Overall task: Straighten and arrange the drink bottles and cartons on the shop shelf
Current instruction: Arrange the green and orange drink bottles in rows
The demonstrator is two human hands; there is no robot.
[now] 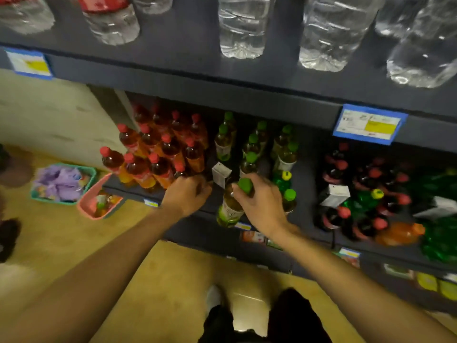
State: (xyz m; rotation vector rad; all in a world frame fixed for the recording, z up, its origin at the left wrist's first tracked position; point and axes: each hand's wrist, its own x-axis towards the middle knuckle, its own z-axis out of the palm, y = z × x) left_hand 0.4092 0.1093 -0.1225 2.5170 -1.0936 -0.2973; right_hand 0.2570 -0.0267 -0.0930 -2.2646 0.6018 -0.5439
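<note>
My right hand (259,201) grips the neck of a green-capped tea bottle (228,210) that leans at the front edge of the dark shelf (306,184). My left hand (186,198) reaches with curled fingers to the front red-capped bottle (180,169); whether it holds the bottle is hidden. A small white carton (220,175) stands between the two hands. More green-capped bottles (252,147) stand behind it, and a block of red-capped orange drinks (160,149) fills the shelf's left part.
Large clear water bottles (243,28) stand on the shelf above. Dark red-capped bottles (358,194), green bottles, an orange one and another white carton (335,195) crowd the right side. A pink basket (97,199) and a teal basket (61,181) sit on the floor at left.
</note>
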